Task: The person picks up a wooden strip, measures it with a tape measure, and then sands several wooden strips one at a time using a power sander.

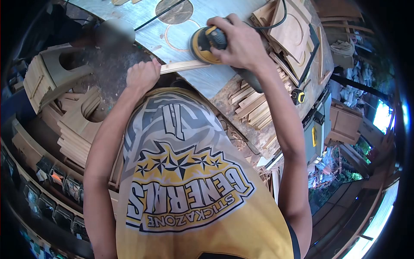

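My right hand (241,45) is wrapped over the top of a yellow and black orbital sander (210,42). The sander's pad sits at the right end of a narrow wooden strip (183,66). Gripping the strip's other end is my left hand (143,74), fingers closed in a fist. Both hands are over the near edge of a pale grey workbench (207,82), which has a round wooden inset (174,11) and a circle outline on its top.
Stacked wooden strips (252,103) and cut panels (291,30) lie on the right. A tape measure (297,96) is beside them. Curved wooden parts (60,71) are piled at left, near another person (47,26). A black cord (159,15) crosses the bench.
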Tool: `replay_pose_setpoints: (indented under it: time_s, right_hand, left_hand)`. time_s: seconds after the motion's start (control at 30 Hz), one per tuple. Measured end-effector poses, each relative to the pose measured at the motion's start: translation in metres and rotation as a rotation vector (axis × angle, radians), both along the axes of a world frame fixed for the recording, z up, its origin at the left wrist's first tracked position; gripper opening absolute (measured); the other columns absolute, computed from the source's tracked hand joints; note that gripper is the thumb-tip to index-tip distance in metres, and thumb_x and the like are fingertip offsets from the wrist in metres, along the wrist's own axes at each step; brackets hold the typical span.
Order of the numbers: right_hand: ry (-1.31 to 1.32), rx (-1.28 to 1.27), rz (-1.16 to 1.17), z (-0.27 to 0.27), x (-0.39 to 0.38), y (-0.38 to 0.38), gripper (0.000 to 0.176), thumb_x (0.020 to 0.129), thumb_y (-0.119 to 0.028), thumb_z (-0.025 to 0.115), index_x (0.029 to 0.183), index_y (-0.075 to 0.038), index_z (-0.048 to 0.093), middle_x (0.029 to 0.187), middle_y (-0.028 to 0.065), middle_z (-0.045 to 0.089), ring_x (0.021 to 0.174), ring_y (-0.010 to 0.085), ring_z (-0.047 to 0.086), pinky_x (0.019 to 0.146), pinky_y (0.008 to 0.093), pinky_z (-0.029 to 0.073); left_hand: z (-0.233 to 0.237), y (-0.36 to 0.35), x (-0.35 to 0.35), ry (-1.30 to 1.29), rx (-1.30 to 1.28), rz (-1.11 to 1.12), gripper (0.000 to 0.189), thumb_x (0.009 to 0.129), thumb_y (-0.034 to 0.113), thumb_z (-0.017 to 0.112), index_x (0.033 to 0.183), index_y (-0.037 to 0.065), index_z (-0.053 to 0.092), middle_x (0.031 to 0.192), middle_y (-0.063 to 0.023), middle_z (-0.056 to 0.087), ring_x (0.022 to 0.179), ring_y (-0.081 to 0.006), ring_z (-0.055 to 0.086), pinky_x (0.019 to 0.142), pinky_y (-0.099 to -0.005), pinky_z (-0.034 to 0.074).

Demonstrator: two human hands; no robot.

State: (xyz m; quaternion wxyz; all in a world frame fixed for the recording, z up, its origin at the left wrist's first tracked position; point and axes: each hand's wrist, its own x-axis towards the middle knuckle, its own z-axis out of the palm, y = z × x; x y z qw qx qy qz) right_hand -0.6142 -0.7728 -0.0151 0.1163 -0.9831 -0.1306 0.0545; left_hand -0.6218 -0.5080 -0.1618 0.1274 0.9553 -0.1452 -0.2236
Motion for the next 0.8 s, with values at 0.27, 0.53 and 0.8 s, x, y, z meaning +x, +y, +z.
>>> replay_pose_setpoints:
  time_s: [0.27, 0.53, 0.8]
  right_hand:
    - [0.059, -0.007, 0.101, -0.017, -0.002, 0.020, 0.062, 0.065, -0.026, 0.079, 0.124, -0.024, 0.059, 0.106, 0.0181, 0.058, 0.091, 0.0401, 0.065, 0.076, 0.0484, 0.055]
    - [-0.001, 0.027, 0.146, -0.021, 0.001, 0.034, 0.061, 0.066, -0.025, 0.078, 0.123, -0.025, 0.059, 0.106, 0.0190, 0.058, 0.087, 0.0408, 0.065, 0.072, 0.0486, 0.056]
    - [-0.028, 0.021, 0.157, -0.021, 0.003, 0.051, 0.058, 0.066, -0.024, 0.077, 0.122, -0.024, 0.059, 0.103, 0.0174, 0.058, 0.087, 0.0394, 0.065, 0.071, 0.0476, 0.055]
  left_hand:
    - [0.006, -0.002, -0.002, 0.002, -0.038, 0.001, 0.060, 0.102, 0.037, 0.035, 0.076, -0.002, 0.071, 0.082, -0.0294, 0.068, 0.079, -0.0473, 0.067, 0.079, -0.0560, 0.052]
    - [-0.001, -0.005, -0.002, -0.025, -0.063, -0.021, 0.057, 0.101, 0.036, 0.036, 0.076, -0.002, 0.072, 0.081, -0.0286, 0.068, 0.080, -0.0463, 0.067, 0.078, -0.0552, 0.052]
    - [0.004, -0.012, -0.002, -0.019, -0.060, -0.028, 0.053, 0.099, 0.033, 0.039, 0.078, 0.000, 0.073, 0.088, -0.0269, 0.070, 0.082, -0.0444, 0.069, 0.078, -0.0542, 0.053]
